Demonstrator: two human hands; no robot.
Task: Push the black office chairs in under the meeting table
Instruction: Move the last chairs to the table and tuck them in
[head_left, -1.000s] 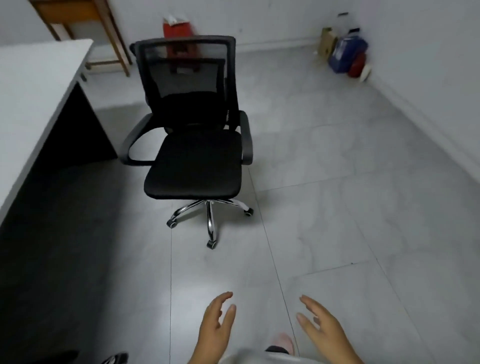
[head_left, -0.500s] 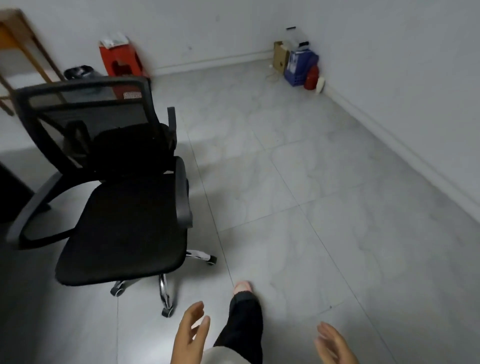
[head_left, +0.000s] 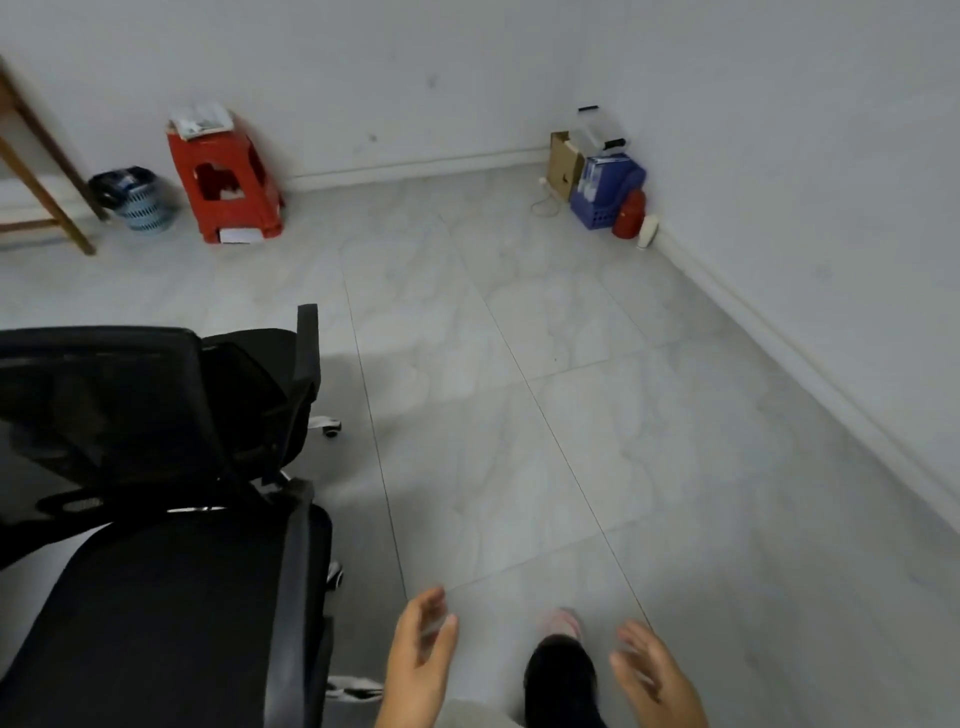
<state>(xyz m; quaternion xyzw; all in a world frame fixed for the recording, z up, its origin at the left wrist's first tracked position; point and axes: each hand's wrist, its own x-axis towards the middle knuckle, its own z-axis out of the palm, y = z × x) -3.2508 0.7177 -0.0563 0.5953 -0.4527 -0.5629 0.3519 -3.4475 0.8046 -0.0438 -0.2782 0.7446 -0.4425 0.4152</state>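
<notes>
A black office chair (head_left: 156, 597) with a mesh back and armrests fills the lower left, very close to me, its seat facing me. The meeting table is out of view. My left hand (head_left: 422, 660) hovers open just right of the chair's right armrest, not touching it. My right hand (head_left: 655, 675) is open too, at the bottom right over the floor. Both hands hold nothing. My leg and foot (head_left: 561, 660) show between them.
A red plastic stool (head_left: 223, 182) stands against the far wall, beside a small bin (head_left: 136, 200) and a wooden frame leg (head_left: 47, 171) at far left. Boxes, a blue crate (head_left: 605, 195) and a red bottle sit in the far right corner. Grey tiled floor (head_left: 545, 415) stretches to the right.
I have walked forward along the chair's right side and my view has swung right; the chair has slid to the lower left of view. The table has left the view. Both hands stay open.
</notes>
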